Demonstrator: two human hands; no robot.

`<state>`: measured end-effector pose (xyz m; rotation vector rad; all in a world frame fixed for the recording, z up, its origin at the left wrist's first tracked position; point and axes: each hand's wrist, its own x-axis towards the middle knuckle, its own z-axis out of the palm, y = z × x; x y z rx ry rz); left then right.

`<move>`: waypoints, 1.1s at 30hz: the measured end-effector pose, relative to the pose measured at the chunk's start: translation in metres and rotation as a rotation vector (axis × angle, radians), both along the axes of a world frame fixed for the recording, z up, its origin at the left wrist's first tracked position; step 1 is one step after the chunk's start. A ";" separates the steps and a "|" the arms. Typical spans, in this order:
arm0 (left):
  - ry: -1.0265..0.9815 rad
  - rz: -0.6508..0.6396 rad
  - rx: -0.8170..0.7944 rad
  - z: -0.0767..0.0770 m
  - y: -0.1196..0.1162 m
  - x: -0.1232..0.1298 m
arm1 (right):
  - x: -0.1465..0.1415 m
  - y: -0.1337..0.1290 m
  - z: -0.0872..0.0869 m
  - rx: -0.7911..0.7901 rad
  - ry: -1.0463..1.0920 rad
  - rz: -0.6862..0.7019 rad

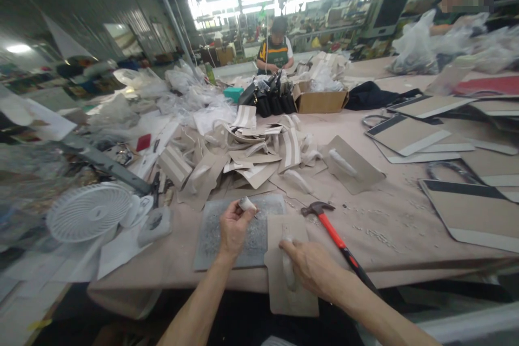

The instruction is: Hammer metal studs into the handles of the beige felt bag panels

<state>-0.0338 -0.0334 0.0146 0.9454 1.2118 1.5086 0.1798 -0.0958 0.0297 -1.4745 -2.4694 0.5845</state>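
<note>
I can read no text for certain; 1 line of small pale lettering [279, 59] on the green apron [272, 54] ahead is blurred.

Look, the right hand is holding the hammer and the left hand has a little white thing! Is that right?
Not quite: the right hand isn't holding the hammer. The head view shows it holding the beige panel, while the hammer lies on the table. The left hand does have a little white thing.

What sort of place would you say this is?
Probably a bag-making workshop: black handbags stand beside a cardboard box, a claw hammer lies nearby, and a co-worker wears an apron.
</note>
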 end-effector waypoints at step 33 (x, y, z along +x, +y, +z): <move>0.098 -0.314 -0.005 -0.044 0.013 0.044 | -0.035 -0.024 -0.032 -0.104 0.252 -0.417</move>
